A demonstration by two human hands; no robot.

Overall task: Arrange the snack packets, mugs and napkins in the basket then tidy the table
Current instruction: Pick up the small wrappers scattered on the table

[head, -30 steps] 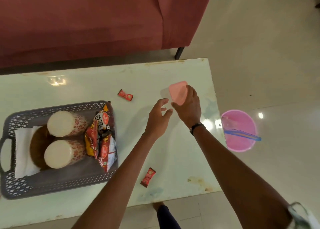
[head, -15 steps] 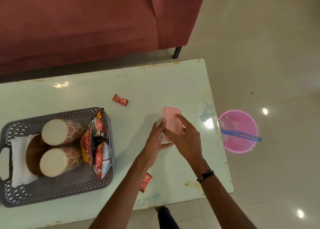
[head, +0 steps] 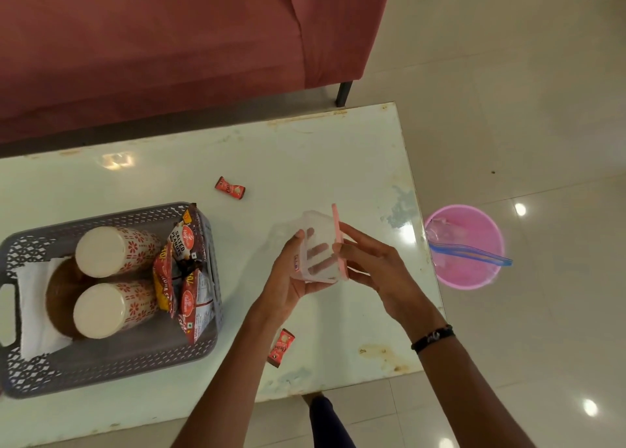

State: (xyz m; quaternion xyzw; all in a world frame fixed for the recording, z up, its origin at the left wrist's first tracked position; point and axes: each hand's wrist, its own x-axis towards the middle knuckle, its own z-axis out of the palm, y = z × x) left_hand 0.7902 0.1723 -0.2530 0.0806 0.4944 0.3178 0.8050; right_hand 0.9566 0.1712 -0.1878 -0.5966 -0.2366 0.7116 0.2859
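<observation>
A second ago your right hand alone had the pink-lidded container at the far right of the tabletop. Now you have carried it back to about 3 o'clock of the basket and turned it on its side in the air: your left hand cups the clear body from beneath, its fingers showing through the plastic, and your right hand grips the pink lid at its edge. Both hands are closed on the box.

That puts you in the tidying part, I judge. The basket's load looks settled: two mugs lying on their sides on the napkins, with the snack packets standing along its 3 o'clock wall. Two small red wrappers are loose on the tabletop, one at 12 o'clock of the container, one at 6 o'clock beside your left forearm. They probably want clearing into the pink bin on the floor.
</observation>
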